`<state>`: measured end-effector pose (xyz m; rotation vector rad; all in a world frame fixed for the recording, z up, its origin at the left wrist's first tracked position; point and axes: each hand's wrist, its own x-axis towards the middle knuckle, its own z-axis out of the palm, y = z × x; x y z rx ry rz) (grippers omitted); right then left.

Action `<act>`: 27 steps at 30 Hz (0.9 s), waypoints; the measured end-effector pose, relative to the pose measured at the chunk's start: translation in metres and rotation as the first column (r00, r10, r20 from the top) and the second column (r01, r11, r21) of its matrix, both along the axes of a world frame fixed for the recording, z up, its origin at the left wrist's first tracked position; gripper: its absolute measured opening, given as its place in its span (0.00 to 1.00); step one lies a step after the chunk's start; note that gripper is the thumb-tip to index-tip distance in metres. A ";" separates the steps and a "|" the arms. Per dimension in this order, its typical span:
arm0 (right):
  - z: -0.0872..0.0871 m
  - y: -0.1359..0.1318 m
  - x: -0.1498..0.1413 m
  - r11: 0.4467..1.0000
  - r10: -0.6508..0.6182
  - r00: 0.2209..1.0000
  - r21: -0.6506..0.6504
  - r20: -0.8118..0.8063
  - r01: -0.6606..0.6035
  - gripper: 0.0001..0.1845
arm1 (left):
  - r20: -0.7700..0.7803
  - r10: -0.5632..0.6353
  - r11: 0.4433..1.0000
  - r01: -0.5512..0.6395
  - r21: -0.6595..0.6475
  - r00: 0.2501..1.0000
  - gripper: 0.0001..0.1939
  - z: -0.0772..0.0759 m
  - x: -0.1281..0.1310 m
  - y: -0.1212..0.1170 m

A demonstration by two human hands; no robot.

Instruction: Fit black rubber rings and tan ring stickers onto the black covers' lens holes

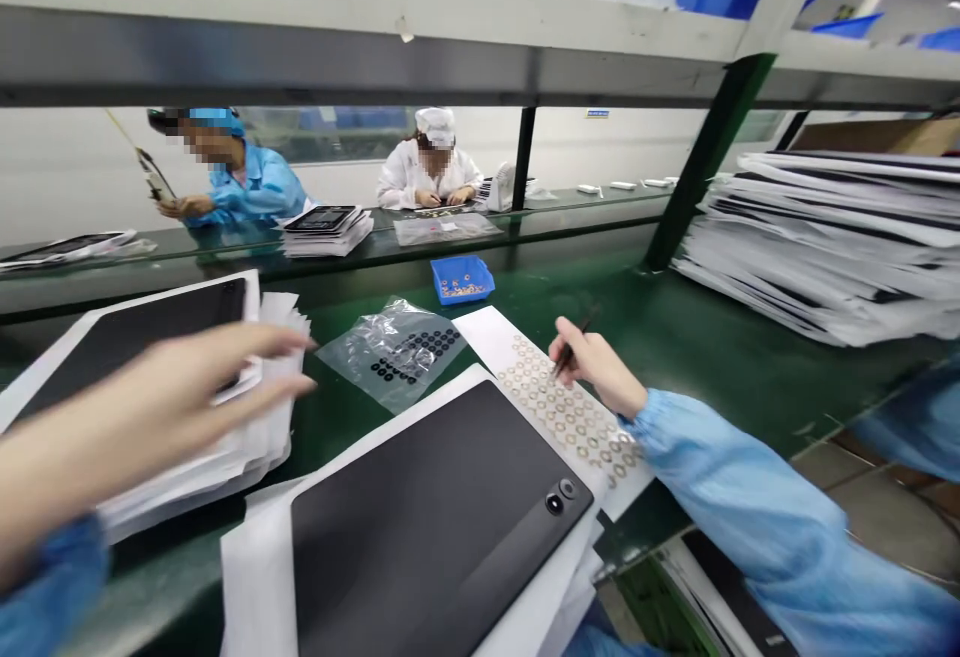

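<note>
Tweezers: the fine black tweezers (571, 347) sit pen-style in the right hand (596, 367), closed fingers pinching the shank, tips angled down and to the left, low over the rings.

Ring sheet: the white backing sheet of tan rings (570, 407) lies on the green bench mat (697, 367), just beyond the tablet.

Tablet: the dark grey tablet (427, 527) lies back up on white paper, its long axis running lower left to upper right. Its twin camera lenses (559, 497) sit at the end toward the ring sheet; the near end runs out of view.

Left hand: the left hand (165, 407) is open, fingers spread, holding nothing, over a white-wrapped tablet stack (142, 347); contact cannot be told.

Nearby: a clear bag of black rings (394, 352) lies between the hands.
</note>
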<state>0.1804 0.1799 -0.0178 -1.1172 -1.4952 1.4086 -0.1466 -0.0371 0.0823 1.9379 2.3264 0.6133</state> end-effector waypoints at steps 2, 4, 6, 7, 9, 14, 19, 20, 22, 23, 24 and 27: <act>-0.006 0.013 -0.011 1.000 -0.022 1.000 0.011 -0.022 0.023 0.22 | -0.009 -0.385 0.910 0.378 -0.170 0.923 0.21 -0.014 0.051 0.030; -0.013 0.027 -0.022 0.998 -0.055 0.998 0.032 -0.042 0.056 0.16 | -0.039 -0.601 0.778 0.572 -0.261 0.799 0.16 -0.029 0.093 0.066; -0.019 0.041 -0.030 0.992 -0.103 0.993 0.062 -0.054 0.107 0.14 | -0.069 -0.641 0.751 0.606 -0.261 0.765 0.13 -0.046 0.119 0.105; -0.022 0.046 -0.033 0.988 -0.130 0.990 0.079 -0.055 0.134 0.14 | -0.083 -0.644 0.751 0.609 -0.254 0.760 0.13 -0.055 0.127 0.124; -0.029 0.055 -0.036 0.977 -0.177 0.983 0.112 -0.049 0.181 0.12 | -0.112 -0.634 0.764 0.598 -0.241 0.765 0.14 -0.073 0.137 0.159; -0.042 0.062 -0.036 0.951 -0.246 0.969 0.182 -0.032 0.248 0.11 | -0.131 -0.625 0.774 0.589 -0.233 0.770 0.14 -0.110 0.141 0.205; -0.044 0.063 -0.037 0.945 -0.262 0.965 0.202 -0.003 0.257 0.13 | -0.096 -0.652 0.751 0.624 -0.218 0.752 0.13 -0.123 0.135 0.209; -0.045 0.063 -0.037 0.946 -0.262 0.965 0.202 0.005 0.255 0.12 | -0.091 -0.654 0.750 0.626 -0.213 0.751 0.13 -0.124 0.135 0.209; -0.046 0.065 -0.037 0.948 -0.259 0.966 0.200 0.019 0.250 0.11 | -0.087 -0.654 0.750 0.629 -0.205 0.752 0.13 -0.125 0.134 0.210; -0.047 0.066 -0.037 0.949 -0.257 0.966 0.198 0.023 0.247 0.10 | -0.087 -0.653 0.751 0.628 -0.203 0.753 0.13 -0.125 0.134 0.210; -0.047 0.067 -0.037 0.950 -0.255 0.967 0.195 0.024 0.245 0.10 | -0.089 -0.651 0.753 0.626 -0.202 0.754 0.13 -0.125 0.134 0.210; -0.042 0.067 -0.039 0.953 -0.244 0.970 0.183 0.003 0.240 0.11 | -0.097 -0.641 0.762 0.615 -0.205 0.762 0.13 -0.126 0.135 0.210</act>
